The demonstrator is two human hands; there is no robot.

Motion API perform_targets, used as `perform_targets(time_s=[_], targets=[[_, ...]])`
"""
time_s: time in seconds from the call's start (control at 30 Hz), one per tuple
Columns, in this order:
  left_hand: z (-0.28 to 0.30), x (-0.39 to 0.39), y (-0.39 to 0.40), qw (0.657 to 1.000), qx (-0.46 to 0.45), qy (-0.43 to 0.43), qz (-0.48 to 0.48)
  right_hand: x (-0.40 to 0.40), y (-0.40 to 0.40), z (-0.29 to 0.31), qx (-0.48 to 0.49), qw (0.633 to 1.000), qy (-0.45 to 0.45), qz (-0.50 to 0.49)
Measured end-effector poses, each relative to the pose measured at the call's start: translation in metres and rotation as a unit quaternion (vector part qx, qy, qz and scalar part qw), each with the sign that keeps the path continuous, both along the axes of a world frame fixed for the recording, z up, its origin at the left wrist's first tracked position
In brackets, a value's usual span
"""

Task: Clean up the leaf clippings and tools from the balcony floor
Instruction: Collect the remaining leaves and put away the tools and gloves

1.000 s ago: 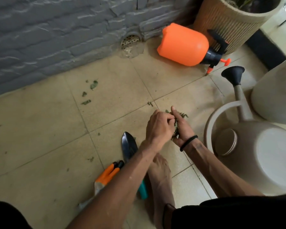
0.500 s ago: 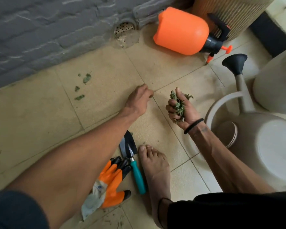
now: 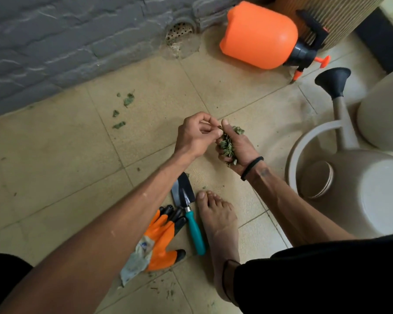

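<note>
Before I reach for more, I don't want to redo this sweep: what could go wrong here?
The right hand is heaped with leaf clippings, so some may spill as the left hand adds its pinch. The trowel blade lies right beside your bare foot; a shift could catch a toe. The loose leaf bits near the wall are easy to miss.

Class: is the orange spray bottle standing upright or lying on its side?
On its side: the orange spray bottle lies on the floor tiles, nozzle pointing sideways.
</note>
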State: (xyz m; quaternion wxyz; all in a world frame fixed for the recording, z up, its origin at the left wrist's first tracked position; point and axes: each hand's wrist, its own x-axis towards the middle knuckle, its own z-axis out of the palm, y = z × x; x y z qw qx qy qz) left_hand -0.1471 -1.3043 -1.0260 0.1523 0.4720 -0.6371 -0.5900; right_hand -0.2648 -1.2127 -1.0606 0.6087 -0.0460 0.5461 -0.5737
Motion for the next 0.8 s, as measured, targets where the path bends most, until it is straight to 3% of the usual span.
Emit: perform_targets(time_s=[0.17, 0.3, 0.4, 0.47, 0.5, 0.57, 0.67, 0.73, 0.8], targets=[[0.007, 0.02, 0.005, 0.999, -0.018, -0.003, 0.048, 0.011, -0.01, 0.005, -0.013, 0.999, -0.002, 0.038], [0.014, 0.04, 0.005, 0.996, 0.073, 0.056, 0.015, 0.013, -0.01, 0.007, -0.042, 0.996, -0.064, 0.048], [0.01, 0.057, 0.005, 0.978, 0.136, 0.103, 0.121, 0.014, -0.011, 0.011, -0.058, 0.993, -0.086, 0.05], [0.001, 0.073, 0.009, 0.992, 0.046, -0.018, 0.117, 0.014, -0.013, 0.015, -0.066, 0.993, -0.084, 0.055], [-0.006, 0.083, 0.013, 0.992, -0.037, -0.115, 0.046, 0.013, -0.014, 0.017, -0.07, 0.993, -0.078, 0.063], [-0.021, 0.099, 0.022, 0.953, -0.158, -0.232, -0.114, 0.011, -0.014, 0.02, -0.072, 0.993, -0.054, 0.082], [-0.029, 0.113, 0.031, 0.884, -0.229, -0.362, -0.189, 0.011, -0.011, 0.024, -0.068, 0.992, -0.013, 0.108], [-0.032, 0.118, 0.032, 0.862, -0.263, -0.395, -0.181, 0.01, -0.007, 0.028, -0.072, 0.99, 0.006, 0.119], [-0.037, 0.119, 0.036, 0.878, -0.301, -0.335, -0.161, 0.008, -0.002, 0.033, -0.075, 0.985, 0.062, 0.143]])
